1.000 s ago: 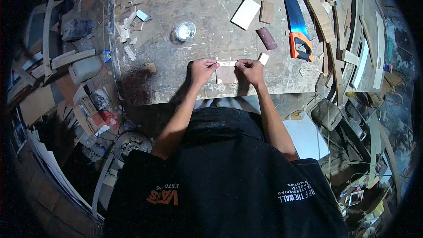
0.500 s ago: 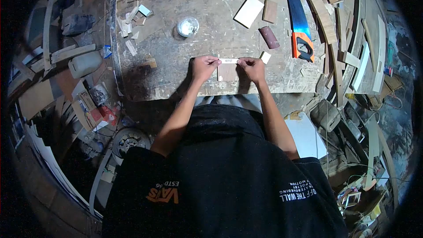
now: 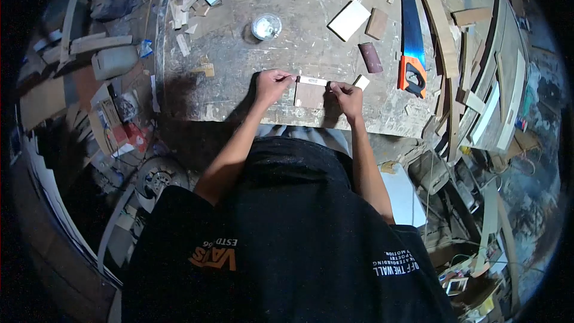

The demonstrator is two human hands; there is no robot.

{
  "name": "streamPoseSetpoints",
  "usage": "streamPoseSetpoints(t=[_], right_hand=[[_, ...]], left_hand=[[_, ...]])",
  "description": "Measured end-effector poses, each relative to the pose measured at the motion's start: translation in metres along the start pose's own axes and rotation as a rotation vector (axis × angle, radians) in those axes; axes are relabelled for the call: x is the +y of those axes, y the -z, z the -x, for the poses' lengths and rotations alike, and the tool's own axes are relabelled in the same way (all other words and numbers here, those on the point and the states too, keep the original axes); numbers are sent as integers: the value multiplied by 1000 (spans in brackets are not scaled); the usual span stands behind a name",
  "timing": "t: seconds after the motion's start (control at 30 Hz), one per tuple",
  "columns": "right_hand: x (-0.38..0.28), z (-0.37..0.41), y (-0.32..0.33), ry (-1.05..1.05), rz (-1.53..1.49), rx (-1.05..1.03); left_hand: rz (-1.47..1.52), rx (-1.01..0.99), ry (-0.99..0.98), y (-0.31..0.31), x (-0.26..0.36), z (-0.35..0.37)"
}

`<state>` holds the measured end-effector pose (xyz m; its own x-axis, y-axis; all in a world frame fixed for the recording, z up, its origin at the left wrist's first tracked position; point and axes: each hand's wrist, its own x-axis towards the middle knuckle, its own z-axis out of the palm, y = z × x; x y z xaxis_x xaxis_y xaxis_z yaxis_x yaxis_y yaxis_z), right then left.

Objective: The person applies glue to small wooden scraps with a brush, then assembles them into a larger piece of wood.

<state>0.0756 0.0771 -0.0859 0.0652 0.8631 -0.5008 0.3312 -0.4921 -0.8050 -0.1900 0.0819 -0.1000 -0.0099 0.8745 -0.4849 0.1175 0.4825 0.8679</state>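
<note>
A pale narrow strip (image 3: 313, 81) with dark print spans the gap between my two hands. My left hand (image 3: 274, 87) pinches its left end, and my right hand (image 3: 348, 98) pinches the right end. Just below the strip, a brown rectangular wood piece (image 3: 310, 96) lies near the front edge of the workbench (image 3: 227, 93). A small light block (image 3: 361, 82) is beside my right fingers. Whether the strip touches the brown piece cannot be made out.
A round clear container (image 3: 266, 27) stands behind my left hand. Farther right are a cream board (image 3: 348, 20), a brown block (image 3: 376, 23), a dark red roll (image 3: 371, 58) and an orange-handled saw (image 3: 412, 72). Wood scraps (image 3: 182, 12) lie at the back left.
The whole view has shifted and turned slightly. The strip now appears tilted down toward the right, still between both hands, and my right hand appears a little lower.
</note>
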Motion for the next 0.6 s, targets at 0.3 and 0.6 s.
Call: streamPoseSetpoints(t=[0.3,0.6], right_hand=[[23,-3,1,-41,-150,-55],[0,-10,-3,31,-50,-100]], left_hand=[[-56,3,23,-3,-7,6],[-268,75,-34,-20,6,11]])
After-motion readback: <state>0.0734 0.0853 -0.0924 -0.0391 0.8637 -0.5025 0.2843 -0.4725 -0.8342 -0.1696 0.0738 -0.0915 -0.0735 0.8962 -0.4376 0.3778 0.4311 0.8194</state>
